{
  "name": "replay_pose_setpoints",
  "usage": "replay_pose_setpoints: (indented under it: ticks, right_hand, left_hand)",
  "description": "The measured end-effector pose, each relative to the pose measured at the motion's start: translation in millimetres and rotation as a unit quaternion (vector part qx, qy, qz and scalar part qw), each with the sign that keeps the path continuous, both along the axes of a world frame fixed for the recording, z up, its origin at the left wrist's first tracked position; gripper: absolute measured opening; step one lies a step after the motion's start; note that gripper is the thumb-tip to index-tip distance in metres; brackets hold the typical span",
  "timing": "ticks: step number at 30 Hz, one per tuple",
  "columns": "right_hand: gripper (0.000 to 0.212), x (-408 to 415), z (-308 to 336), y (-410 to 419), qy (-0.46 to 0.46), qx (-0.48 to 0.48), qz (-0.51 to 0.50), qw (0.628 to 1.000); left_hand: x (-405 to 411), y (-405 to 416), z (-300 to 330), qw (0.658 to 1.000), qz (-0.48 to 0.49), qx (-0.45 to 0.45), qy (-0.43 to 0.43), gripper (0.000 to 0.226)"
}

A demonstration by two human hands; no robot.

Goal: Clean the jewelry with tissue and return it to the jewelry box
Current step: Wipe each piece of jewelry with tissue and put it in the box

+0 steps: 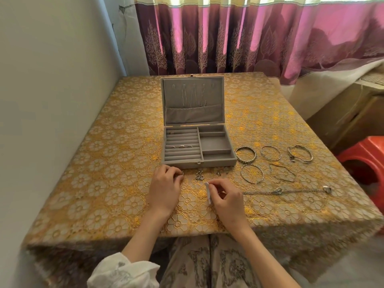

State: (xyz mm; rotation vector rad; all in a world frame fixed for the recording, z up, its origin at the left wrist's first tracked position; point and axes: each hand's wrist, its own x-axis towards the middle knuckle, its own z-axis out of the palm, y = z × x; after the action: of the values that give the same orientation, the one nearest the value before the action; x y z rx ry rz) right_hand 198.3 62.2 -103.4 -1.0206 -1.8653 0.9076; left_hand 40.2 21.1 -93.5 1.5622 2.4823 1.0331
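Note:
An open grey jewelry box (220, 162) stands mid-table, with several rings in its left ring rolls and chains hanging in the lid. Just in front of the box, my left hand (165, 187) pinches a small silver ring (182, 173) at its fingertips. To its right, my right hand (225, 197) holds a folded white tissue (208, 192) between thumb and fingers. Small silver pieces (199, 176) lie on the cloth between my hands and the box. Several bangles (245, 154) and a long chain (286, 191) lie to the right of the box.
A yellow floral cloth (104, 183) covers the table. A white wall runs along the left side and a purple curtain (239, 38) hangs behind. A red plastic stool (365, 161) stands to the right of the table.

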Motion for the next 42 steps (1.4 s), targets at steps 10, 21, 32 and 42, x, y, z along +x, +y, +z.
replay_pose_setpoints:
  ticks: [10,21,32,42]
  right_hand:
    - [0.007,0,0,0,-0.003,-0.005,0.024,1.0]
    - [0.01,-1,-1,1,-0.023,0.002,0.063,0.998]
    - [0.008,-2,-1,0,0.004,0.036,0.074,0.997]
    - [0.009,-2,-4,-2,-0.008,0.095,0.062,0.994]
  left_hand:
    - [25,-31,4,0.969,-0.132,0.045,-0.203,0.006]
    - [25,-30,4,0.97,-0.156,0.042,-0.18,0.014]
    - [28,-28,5,0.977,-0.145,0.038,-0.154,0.013]
    - [26,-26,0,0.974,-0.169,0.044,-0.142,0.007]
